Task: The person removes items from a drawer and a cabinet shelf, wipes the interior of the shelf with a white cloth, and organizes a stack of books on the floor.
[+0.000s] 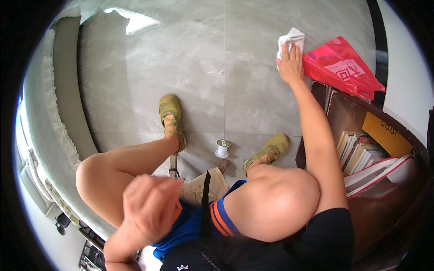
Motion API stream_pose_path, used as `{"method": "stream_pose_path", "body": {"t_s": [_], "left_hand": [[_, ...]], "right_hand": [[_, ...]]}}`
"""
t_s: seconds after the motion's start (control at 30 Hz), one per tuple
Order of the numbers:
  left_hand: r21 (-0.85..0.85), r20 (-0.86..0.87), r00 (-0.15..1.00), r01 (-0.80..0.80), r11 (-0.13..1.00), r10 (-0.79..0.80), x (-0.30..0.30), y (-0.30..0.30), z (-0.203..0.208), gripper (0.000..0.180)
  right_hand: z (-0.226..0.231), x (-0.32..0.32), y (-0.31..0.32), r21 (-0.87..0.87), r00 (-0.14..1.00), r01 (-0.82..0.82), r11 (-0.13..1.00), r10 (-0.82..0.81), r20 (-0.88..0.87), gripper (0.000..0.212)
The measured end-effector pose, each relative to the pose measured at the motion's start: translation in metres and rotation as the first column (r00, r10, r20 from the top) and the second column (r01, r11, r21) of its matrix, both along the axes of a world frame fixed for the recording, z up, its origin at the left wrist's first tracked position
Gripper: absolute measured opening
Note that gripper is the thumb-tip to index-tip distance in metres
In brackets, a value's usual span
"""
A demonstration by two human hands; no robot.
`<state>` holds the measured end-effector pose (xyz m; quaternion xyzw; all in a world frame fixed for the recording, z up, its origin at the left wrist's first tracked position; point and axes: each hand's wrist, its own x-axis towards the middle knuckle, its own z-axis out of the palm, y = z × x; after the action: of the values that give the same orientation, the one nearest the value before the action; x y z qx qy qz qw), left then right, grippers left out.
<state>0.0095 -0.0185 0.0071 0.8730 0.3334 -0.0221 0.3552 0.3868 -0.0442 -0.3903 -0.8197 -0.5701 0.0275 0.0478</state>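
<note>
My right hand (291,63) reaches far out to the upper right, its fingers stretched over a crumpled white cloth or tissue (296,35) on the floor. Right beside that hand lies a red plastic bag (325,58) with a pale printed patch. Above my lap, my left hand (151,205) is raised with its fingers curled in, somewhat blurred; whether anything small is inside them is hidden. Between my feet, a spool of white thread or line (222,150) stands upright on the floor.
At right, a dark brown cabinet (332,106) holds several books (355,151) and a yellow folder or bag (384,131). A pale cloth with a drawn animal (199,192) hangs below my lap, near wooden legs. Grey tiles (194,58) cover the floor; a bed-like edge (63,99) runs along the left.
</note>
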Motion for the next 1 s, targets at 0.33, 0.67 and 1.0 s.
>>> {"method": "stream_pose_path", "body": {"t_s": [0.33, 0.67, 1.0], "left_hand": [[-0.185, -0.112, 0.935, 0.313, 0.932, -0.336, 0.036, 0.013, -0.027, 0.045], [-0.142, -0.233, 0.873, 0.406, 0.903, -0.429, 0.028, -0.01, -0.045, 0.048], [-0.134, -0.251, 0.863, 0.418, 0.899, -0.439, 0.035, -0.019, -0.05, 0.06]], "right_hand": [[0.005, -0.162, -0.091, 0.084, 0.764, -0.549, 0.831, 0.54, -0.354, 0.048], [0.021, -0.057, -0.143, 0.137, 0.989, 0.143, 0.98, -0.135, -0.065, 0.051], [0.143, -0.114, -0.169, 0.164, 0.165, 0.849, 0.502, 0.043, -0.985, 0.068]]}}
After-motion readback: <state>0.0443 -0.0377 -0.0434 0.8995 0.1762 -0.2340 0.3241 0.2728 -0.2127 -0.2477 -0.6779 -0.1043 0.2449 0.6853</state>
